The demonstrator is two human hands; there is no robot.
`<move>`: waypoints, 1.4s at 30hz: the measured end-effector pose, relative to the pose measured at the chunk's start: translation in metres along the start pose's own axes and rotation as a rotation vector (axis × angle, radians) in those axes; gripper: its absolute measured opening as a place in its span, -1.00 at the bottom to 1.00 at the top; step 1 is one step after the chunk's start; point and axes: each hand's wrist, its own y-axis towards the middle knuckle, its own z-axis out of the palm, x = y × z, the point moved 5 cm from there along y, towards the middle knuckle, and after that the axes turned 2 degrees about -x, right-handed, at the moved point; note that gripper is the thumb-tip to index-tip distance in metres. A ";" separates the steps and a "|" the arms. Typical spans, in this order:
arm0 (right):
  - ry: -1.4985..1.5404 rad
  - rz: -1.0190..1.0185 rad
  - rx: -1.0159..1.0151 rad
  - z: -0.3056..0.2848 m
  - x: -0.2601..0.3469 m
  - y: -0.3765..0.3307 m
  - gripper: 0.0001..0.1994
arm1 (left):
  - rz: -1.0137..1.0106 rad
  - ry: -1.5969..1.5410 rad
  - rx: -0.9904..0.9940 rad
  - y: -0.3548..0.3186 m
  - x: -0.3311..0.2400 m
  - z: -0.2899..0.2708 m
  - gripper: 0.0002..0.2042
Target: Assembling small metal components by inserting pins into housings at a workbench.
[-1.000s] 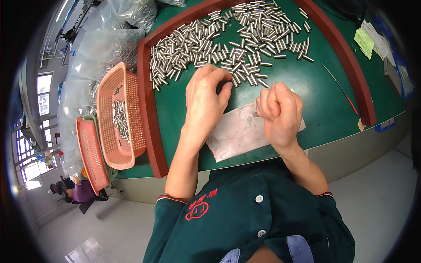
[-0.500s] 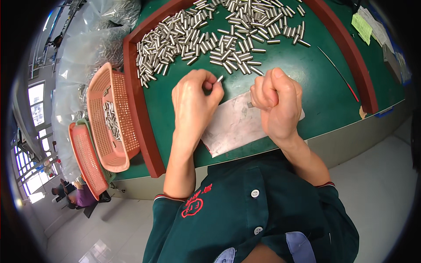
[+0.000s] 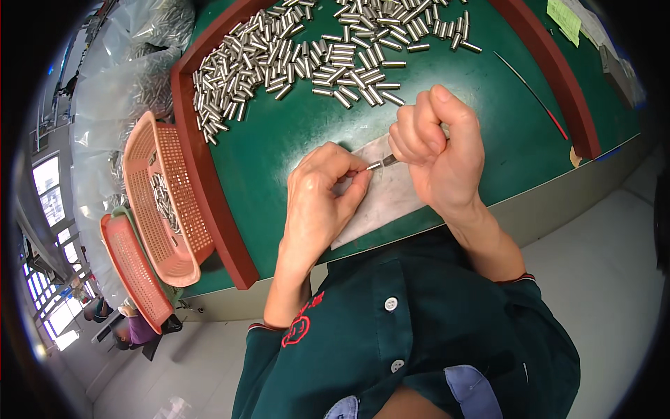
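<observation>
My left hand (image 3: 317,192) is closed, thumb and fingers pinching a small metal pin (image 3: 375,166) whose shiny end sticks out toward the right. My right hand (image 3: 443,157) makes a fist around a tool with a grey, flat-looking tip (image 3: 389,160); its handle is hidden in the fist, so its kind does not show. Tip and pin meet or nearly meet between the hands. Beneath them lies a pale, smudged sheet (image 3: 384,192). Beyond the hands, a large pile of similar metal pins (image 3: 279,59) covers the far part of the green table (image 3: 255,167).
A red-brown raised border (image 3: 202,167) edges the table on the left, and another (image 3: 565,77) on the right. Left of it stand a pink basket (image 3: 187,269) with pins and a smaller basket (image 3: 132,272). A thin red-ended rod (image 3: 534,98) lies at right.
My left hand has come down and to the right with the pin, bringing it to the tool's tip. The right hand stays nearly in place, its tool showing more. The view has shifted slightly.
</observation>
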 end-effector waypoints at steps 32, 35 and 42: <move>-0.205 -0.011 0.054 0.015 -0.002 0.000 -0.59 | 0.020 -0.012 -0.003 -0.001 0.002 0.000 -0.92; -0.265 -0.046 0.057 0.016 -0.003 -0.001 -0.58 | 0.040 -0.008 -0.015 -0.002 0.003 0.001 -0.92; -0.403 -0.100 0.080 0.019 -0.007 -0.003 -0.58 | 0.109 0.006 -0.060 -0.001 0.003 0.002 -0.91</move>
